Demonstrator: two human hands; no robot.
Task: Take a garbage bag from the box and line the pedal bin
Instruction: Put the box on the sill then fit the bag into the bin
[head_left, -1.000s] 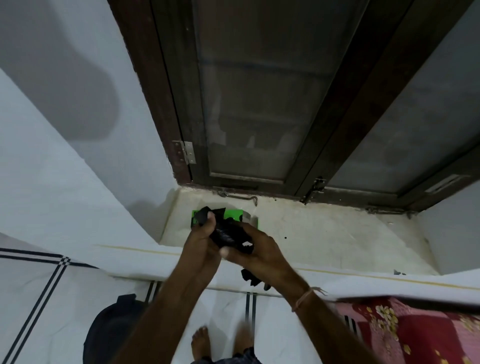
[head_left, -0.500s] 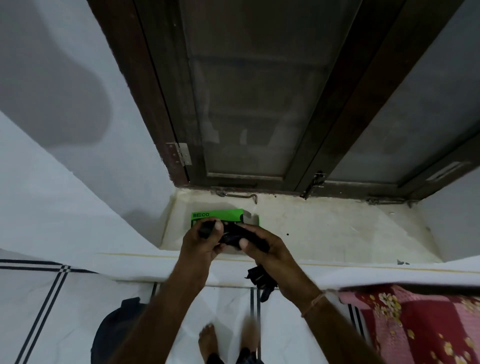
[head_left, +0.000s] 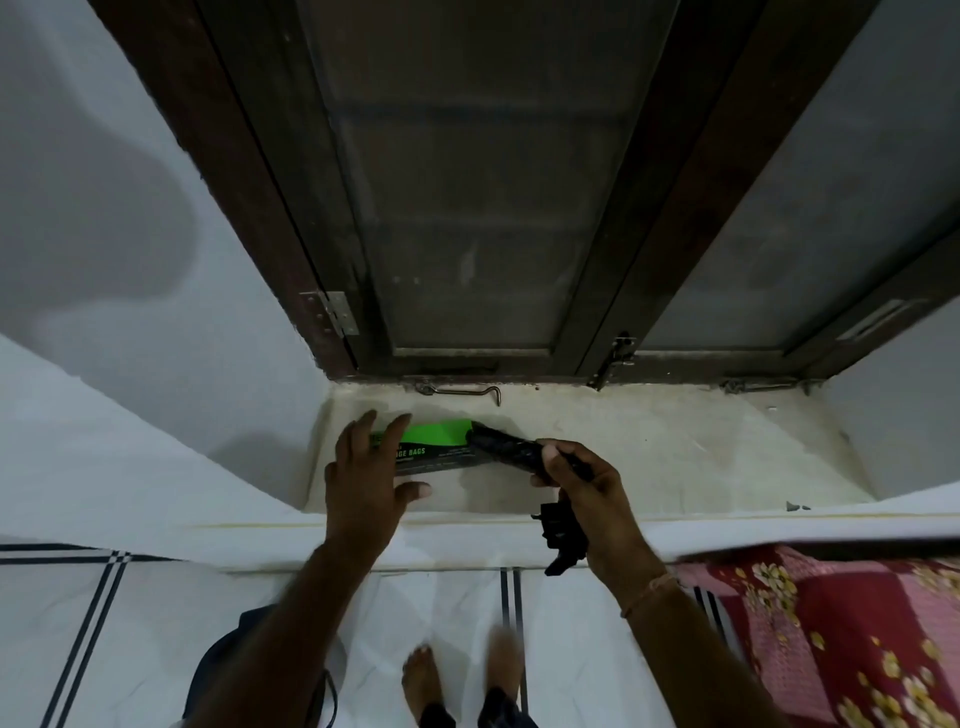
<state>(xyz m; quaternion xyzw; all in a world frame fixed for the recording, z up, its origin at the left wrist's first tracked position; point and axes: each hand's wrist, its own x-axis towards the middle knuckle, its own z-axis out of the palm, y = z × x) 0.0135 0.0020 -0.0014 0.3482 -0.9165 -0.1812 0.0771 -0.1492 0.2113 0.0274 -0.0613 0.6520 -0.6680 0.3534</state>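
A green and black garbage bag box (head_left: 441, 447) lies on the pale window sill (head_left: 649, 457). My left hand (head_left: 371, 475) rests flat on the box's left end, fingers spread. My right hand (head_left: 584, 491) is closed on a black roll of garbage bags (head_left: 506, 449), whose left tip sits at the box's right end. A loose black bag end (head_left: 561, 540) hangs below that hand. A dark rounded object (head_left: 228, 670), perhaps the bin, stands on the floor at bottom left, partly behind my left forearm.
A dark wooden window frame (head_left: 519, 208) with a metal hook latch (head_left: 462, 391) rises behind the sill. White walls stand at both sides. A red floral bedspread (head_left: 831, 639) lies at lower right. My bare feet (head_left: 462, 675) stand on white tiles with dark lines.
My left hand has let go of the black roll and dropped onto the box. My right hand has drawn the roll to the right, off the box.
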